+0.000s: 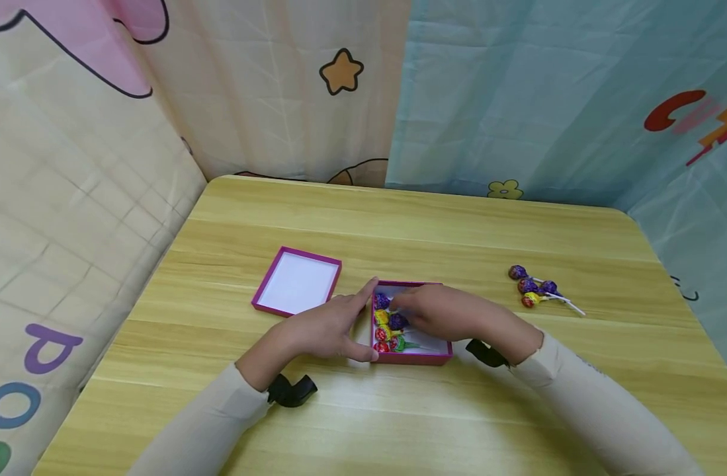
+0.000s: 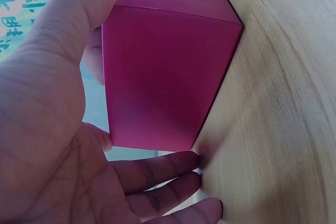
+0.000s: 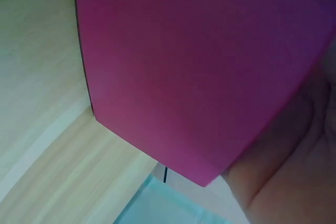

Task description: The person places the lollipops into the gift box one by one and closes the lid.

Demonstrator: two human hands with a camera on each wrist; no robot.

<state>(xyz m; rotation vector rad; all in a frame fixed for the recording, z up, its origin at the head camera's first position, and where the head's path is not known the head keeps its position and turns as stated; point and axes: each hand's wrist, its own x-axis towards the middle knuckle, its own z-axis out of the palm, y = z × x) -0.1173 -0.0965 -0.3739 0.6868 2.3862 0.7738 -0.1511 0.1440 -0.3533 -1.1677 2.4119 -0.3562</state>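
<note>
An open magenta box stands on the table with several wrapped lollipops inside. My left hand holds the box at its left side, thumb at the near corner and index finger at the far one; the other fingers lie beside the wall in the left wrist view. With its fingers curled down inside, my right hand grips a purple lollipop, whose stick the hand hides. At the box's left lie another purple lollipop, yellow and red ones and a green one. The right wrist view shows mostly the box's outer wall.
Left of the box, the square magenta lid lies with its white inside up. Several more lollipops, purple and yellow, lie in a loose pile at the right. A patterned curtain hangs behind the wooden table.
</note>
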